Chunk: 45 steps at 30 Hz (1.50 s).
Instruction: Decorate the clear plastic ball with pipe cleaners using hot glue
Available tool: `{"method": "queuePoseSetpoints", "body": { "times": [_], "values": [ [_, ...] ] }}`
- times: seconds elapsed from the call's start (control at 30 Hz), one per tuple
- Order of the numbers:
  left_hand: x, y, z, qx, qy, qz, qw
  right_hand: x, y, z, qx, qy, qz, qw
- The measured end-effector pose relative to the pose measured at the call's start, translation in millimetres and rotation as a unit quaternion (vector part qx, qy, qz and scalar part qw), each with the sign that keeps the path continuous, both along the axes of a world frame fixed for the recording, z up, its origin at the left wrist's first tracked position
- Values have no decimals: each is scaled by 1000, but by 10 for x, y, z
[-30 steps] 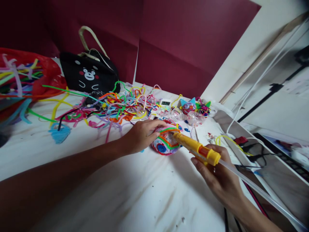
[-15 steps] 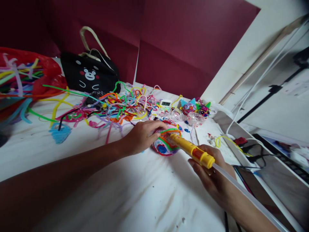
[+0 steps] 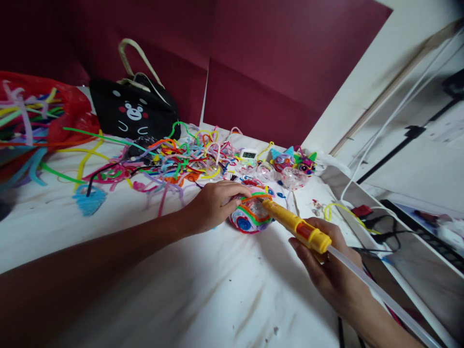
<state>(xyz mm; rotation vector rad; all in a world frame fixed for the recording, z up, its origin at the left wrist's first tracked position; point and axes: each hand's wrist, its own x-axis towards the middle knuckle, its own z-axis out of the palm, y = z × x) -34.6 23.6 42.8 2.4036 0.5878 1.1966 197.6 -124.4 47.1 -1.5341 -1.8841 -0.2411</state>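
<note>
My left hand (image 3: 219, 203) is closed over the upper left of a round ball (image 3: 250, 215) covered in coloured pipe cleaners, which rests on the white table. Orange, green and white bands and a blue spiral show on the ball's near side, along with a bare, clear-looking patch. In my right hand (image 3: 326, 246) is a yellow hot glue gun (image 3: 293, 224), fingers wrapped round its handle. Its nozzle points at the bare patch; I cannot tell whether it touches. A long translucent glue stick (image 3: 377, 290) runs out of the gun's back, over my right forearm.
A tangled heap of pipe cleaners (image 3: 195, 154) lies behind the ball, beside a black bag (image 3: 134, 111). A red plastic bag (image 3: 72, 116) stands left. Finished pipe-cleaner heads (image 3: 282, 159), clear balls (image 3: 266, 171) and a small digital clock (image 3: 248, 154) sit behind. Cables (image 3: 387, 227) lie right.
My right hand and the glue gun have shifted slightly right and down, away from the ball's middle. My left hand stays on the ball, which has barely moved.
</note>
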Motion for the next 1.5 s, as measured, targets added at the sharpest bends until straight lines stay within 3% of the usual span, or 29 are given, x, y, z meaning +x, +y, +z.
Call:
{"method": "queuePoseSetpoints", "body": {
  "times": [0.27,0.53,0.83,1.13,1.5],
  "values": [
    [-4,-5,1,3,0,4,1000,-74,-36,11,-34,19,-30,999],
    [-2,-22,12,-8,9,18,1000,-62,-29,0,-22,-7,11,1000],
    [-13,-49,58,-27,25,21,999,-76,-32,1,-32,-12,2,999],
    [-16,-31,26,-39,6,-12,999,-239,-85,24,-41,28,-33,998],
    [-40,-4,29,3,30,-1,1000,-161,-43,47,-28,-30,35,999]
  ]
}}
